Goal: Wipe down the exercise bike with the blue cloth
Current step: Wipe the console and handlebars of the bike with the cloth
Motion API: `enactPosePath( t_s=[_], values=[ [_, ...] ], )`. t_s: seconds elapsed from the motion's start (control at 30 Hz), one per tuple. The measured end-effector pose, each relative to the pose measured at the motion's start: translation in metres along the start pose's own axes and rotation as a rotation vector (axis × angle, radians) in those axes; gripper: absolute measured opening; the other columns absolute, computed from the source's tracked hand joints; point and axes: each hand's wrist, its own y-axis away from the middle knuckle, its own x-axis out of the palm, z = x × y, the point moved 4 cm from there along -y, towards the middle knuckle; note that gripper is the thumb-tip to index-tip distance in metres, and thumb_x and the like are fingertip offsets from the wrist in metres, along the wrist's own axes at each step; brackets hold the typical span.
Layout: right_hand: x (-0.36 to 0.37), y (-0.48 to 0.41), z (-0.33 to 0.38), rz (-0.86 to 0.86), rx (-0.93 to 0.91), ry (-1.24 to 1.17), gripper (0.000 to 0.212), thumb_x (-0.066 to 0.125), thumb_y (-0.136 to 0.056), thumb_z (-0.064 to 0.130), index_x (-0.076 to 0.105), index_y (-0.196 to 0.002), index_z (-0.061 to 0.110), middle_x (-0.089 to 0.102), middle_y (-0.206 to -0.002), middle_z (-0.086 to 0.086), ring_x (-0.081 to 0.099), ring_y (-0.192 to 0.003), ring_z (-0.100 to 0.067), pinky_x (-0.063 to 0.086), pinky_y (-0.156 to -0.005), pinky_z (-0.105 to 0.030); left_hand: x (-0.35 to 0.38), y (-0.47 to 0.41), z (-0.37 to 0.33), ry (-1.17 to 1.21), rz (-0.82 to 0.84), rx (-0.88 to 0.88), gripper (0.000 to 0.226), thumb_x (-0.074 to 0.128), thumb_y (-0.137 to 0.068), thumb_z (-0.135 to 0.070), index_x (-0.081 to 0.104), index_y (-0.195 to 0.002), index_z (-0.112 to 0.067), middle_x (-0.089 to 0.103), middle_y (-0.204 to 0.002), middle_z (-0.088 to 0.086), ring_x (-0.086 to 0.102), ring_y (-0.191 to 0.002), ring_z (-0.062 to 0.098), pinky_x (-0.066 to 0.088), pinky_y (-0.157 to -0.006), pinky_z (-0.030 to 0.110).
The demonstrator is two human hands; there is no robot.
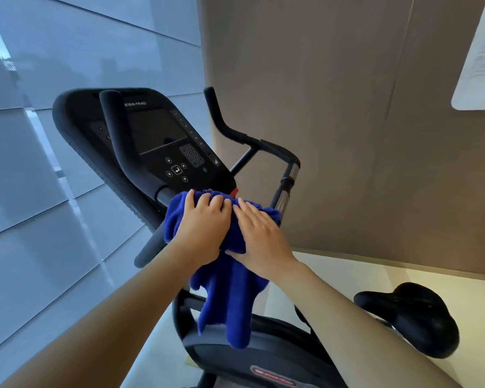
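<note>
Head: blue cloth [224,298] under fingers [207,201]

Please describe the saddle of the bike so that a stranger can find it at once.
Start at the black console, then follow the bike frame down and right past the blue cloth. The saddle sits low right, against the pale floor: a broad, black, padded shape, unlike the thin handlebars.

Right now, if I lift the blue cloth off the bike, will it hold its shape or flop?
Likely floppy: the blue cloth bunches under both hands and its free end hangs in loose folds. Probably light, since it drapes without pulling taut. It may slide off the bar if released, as only the hands seem to pin it.
</note>
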Motion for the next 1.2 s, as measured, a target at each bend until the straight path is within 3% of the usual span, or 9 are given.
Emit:
enactPosePath(
  t_s=[0.17,0.3,0.4,0.57,0.73,0.83,1.0,1.07,1.2],
  values=[
    [-0.002,0.002,-0.014,0.046,-0.14,-0.028,0.085,0.058,-0.085,0.045,0.013,-0.146,0.006,0.015,-0.155,-0.012,0.013,-0.142,-0.021,0.006,-0.112,-0.026,-0.003,0.007,-0.021,-0.032,0.02,-0.146,0.092,0.07,-0.072,-0.037,0.017,-0.143,-0.013,0.025,-0.148,0.007,0.023,-0.134,0.031,0.009,-0.111,0.054],
    [0.0,0.011,-0.026,0.056,-0.281,0.048,0.076,0.052,-0.092,0.029,0.006,-0.145,0.002,0.005,-0.155,-0.016,0.004,-0.143,-0.024,-0.003,-0.111,-0.027,-0.007,0.013,-0.043,-0.005,0.022,-0.247,0.094,0.065,-0.076,-0.047,0.013,-0.145,-0.01,0.017,-0.152,0.01,0.018,-0.135,0.033,0.008,-0.112,0.052],
    [-0.007,0.018,-0.049,0.058,-0.375,0.048,0.067,0.049,-0.091,0.011,0.012,-0.145,0.0,0.011,-0.154,-0.017,0.008,-0.143,-0.026,-0.002,-0.113,-0.031,-0.011,0.009,-0.07,0.053,-0.006,-0.325,0.084,0.053,-0.083,-0.049,0.012,-0.146,-0.011,0.015,-0.153,0.011,0.015,-0.137,0.033,0.004,-0.113,0.05],
    [-0.007,0.01,-0.07,0.066,-0.475,-0.066,0.069,0.051,-0.088,0.006,0.014,-0.146,0.003,0.017,-0.154,-0.012,0.013,-0.142,-0.02,0.006,-0.115,-0.027,-0.016,-0.009,-0.088,-0.043,0.052,-0.384,0.08,0.048,-0.087,-0.046,0.007,-0.146,-0.009,0.011,-0.153,0.016,0.012,-0.139,0.036,0.004,-0.113,0.049],
    [0.004,0.001,-0.083,0.04,-0.488,-0.205,0.067,0.054,-0.088,0.01,0.02,-0.146,0.008,0.027,-0.152,-0.006,0.022,-0.14,-0.016,0.02,-0.115,-0.029,-0.013,-0.026,-0.101,-0.153,0.133,-0.452,0.071,0.038,-0.094,-0.039,0.006,-0.146,-0.003,0.009,-0.153,0.021,0.006,-0.14,0.04,0.003,-0.113,0.052],
    [0.012,-0.005,-0.091,-0.001,-0.484,-0.298,0.062,0.063,-0.082,0.009,0.035,-0.138,0.006,0.045,-0.14,-0.01,0.04,-0.13,-0.023,0.03,-0.111,-0.033,-0.005,-0.037,-0.103,-0.195,0.173,-0.479,0.068,0.037,-0.095,-0.036,0.01,-0.143,0.004,0.017,-0.15,0.025,0.013,-0.138,0.041,0.008,-0.112,0.052],
    [0.008,-0.018,-0.096,-0.027,-0.354,-0.462,0.032,0.068,-0.075,0.008,0.053,-0.104,0.013,0.062,-0.101,-0.006,0.054,-0.09,-0.018,0.051,-0.082,-0.031,-0.009,-0.047,-0.094,-0.119,0.198,-0.349,0.057,0.056,-0.075,-0.04,0.044,-0.119,-0.005,0.052,-0.117,0.011,0.042,-0.11,0.03,0.027,-0.107,0.043],
    [0.004,-0.018,-0.093,-0.038,-0.263,-0.525,0.026,0.063,-0.074,0.003,0.048,-0.09,0.017,0.059,-0.089,-0.001,0.044,-0.078,-0.012,0.042,-0.067,-0.024,-0.012,-0.049,-0.091,-0.089,0.201,-0.29,0.051,0.057,-0.071,-0.041,0.048,-0.11,-0.009,0.054,-0.106,0.007,0.046,-0.1,0.026,0.032,-0.1,0.039],
    [0.005,-0.008,-0.085,-0.064,-0.131,-0.616,0.022,0.062,-0.079,0.004,0.049,-0.093,0.015,0.058,-0.094,-0.001,0.043,-0.084,-0.011,0.041,-0.073,-0.02,-0.013,-0.046,-0.087,-0.056,0.178,-0.271,0.048,0.058,-0.067,-0.041,0.048,-0.106,-0.014,0.052,-0.102,0.002,0.046,-0.096,0.023,0.034,-0.093,0.036]
  ],
)
